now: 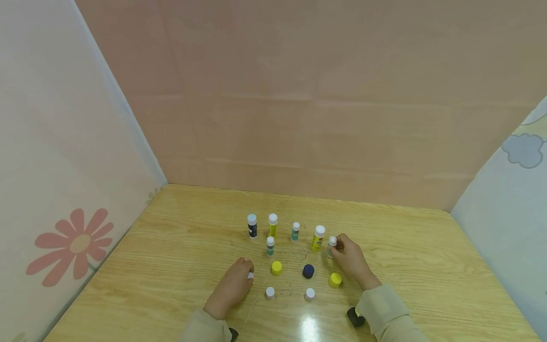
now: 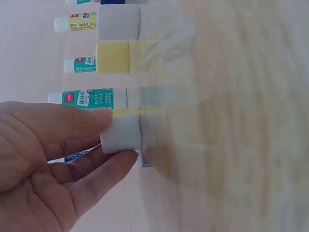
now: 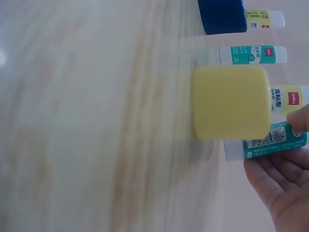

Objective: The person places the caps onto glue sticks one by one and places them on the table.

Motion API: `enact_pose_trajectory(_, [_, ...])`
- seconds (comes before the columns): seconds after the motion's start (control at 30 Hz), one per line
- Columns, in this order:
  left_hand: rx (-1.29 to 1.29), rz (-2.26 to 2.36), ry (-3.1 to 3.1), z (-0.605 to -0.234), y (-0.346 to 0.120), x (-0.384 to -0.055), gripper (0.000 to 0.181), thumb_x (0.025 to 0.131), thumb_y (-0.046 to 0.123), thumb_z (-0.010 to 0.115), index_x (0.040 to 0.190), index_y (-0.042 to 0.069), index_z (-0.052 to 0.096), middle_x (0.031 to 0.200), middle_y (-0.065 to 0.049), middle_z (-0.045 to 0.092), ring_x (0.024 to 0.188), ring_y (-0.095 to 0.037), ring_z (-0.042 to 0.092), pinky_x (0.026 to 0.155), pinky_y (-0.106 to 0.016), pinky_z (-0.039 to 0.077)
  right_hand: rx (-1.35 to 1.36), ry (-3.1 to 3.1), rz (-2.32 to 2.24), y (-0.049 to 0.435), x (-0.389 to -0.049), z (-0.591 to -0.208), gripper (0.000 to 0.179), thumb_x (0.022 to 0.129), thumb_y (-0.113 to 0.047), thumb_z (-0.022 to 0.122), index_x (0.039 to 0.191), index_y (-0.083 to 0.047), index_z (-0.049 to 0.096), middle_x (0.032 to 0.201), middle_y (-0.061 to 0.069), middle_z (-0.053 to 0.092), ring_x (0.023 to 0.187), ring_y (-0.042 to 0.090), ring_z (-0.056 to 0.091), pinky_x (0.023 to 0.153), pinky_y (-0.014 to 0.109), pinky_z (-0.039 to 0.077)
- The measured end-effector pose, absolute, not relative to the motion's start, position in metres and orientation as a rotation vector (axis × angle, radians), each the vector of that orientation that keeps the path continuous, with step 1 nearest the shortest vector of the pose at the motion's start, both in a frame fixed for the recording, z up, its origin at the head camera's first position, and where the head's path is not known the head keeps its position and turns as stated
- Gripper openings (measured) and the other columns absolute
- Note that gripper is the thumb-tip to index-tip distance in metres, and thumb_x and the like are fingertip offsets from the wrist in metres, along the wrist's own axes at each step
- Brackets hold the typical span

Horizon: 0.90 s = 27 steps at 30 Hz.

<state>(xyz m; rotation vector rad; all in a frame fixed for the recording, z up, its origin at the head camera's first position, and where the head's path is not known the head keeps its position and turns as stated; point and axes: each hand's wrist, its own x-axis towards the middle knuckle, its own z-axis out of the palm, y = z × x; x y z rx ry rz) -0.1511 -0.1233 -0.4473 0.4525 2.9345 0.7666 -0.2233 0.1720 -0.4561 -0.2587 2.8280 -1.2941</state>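
Note:
My left hand pinches a white cap between thumb and fingers, low over the table at the left. At the right end of the standing glue sticks, my right hand grips a small green glue stick with a white top. Beside it stands a yellow glue stick. Further left are a small green glue stick, another green one, a yellow one and a dark blue one, all upright.
Loose caps lie in front of the sticks: a yellow cap, a dark blue cap, another yellow cap, a white cap and a second white cap. Covered walls border the wooden table behind and at both sides.

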Motion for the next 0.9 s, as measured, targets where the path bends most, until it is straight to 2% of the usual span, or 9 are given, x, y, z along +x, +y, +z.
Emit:
enact_pose_trajectory(0.47, [0.41,0.817,2.929,-0.445,-0.121,-0.148,0.012,0.079,0.002,0.058,0.089,-0.003,0.056,0.082,-0.006,0.047,0.072,-0.018,0.048,0.063,-0.03,0.046,-0.236,2.843,-1.393,0.17,-0.211,-0.448,0.016,0.083,-0.006,0.054,0.096,0.002,0.048,0.095,0.014,0.055,0.088,0.026,0.054,0.073,0.032,0.047])
enact_pose_trajectory(0.9, [0.392,0.83,2.915,-0.441,-0.119,-0.147,0.014,0.08,0.002,0.058,0.093,-0.004,0.055,0.084,-0.006,0.048,0.075,-0.018,0.05,0.063,-0.029,0.046,-0.24,2.793,-1.483,0.164,-0.201,-0.437,0.019,0.084,-0.005,0.054,0.1,0.003,0.049,0.096,0.012,0.054,0.087,0.023,0.053,0.073,0.032,0.047])
